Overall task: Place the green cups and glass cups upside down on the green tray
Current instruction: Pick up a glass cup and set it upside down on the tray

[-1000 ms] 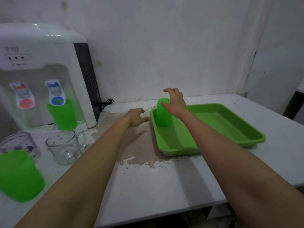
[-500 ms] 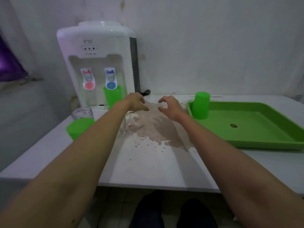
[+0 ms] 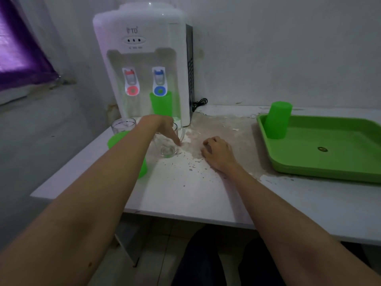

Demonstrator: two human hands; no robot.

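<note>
My left hand (image 3: 162, 125) is reaching down over a glass cup (image 3: 169, 142) on the white table (image 3: 185, 195), fingers spread around its rim, grip not clearly closed. My right hand (image 3: 216, 153) is resting loosely curled on the stained tabletop, holding nothing. One green cup (image 3: 278, 120) is sitting upside down in the green tray (image 3: 329, 170); another (image 3: 160, 104) is standing under the water dispenser (image 3: 144, 58), and a third (image 3: 117, 139), beside a second glass (image 3: 123, 124), is waiting near my forearm.

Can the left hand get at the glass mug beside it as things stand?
Probably yes. The left hand is already over the glass mug, fingers reaching down its side, with nothing between them. The green cup sits under the forearm, so it could get bumped on the lift.
</note>
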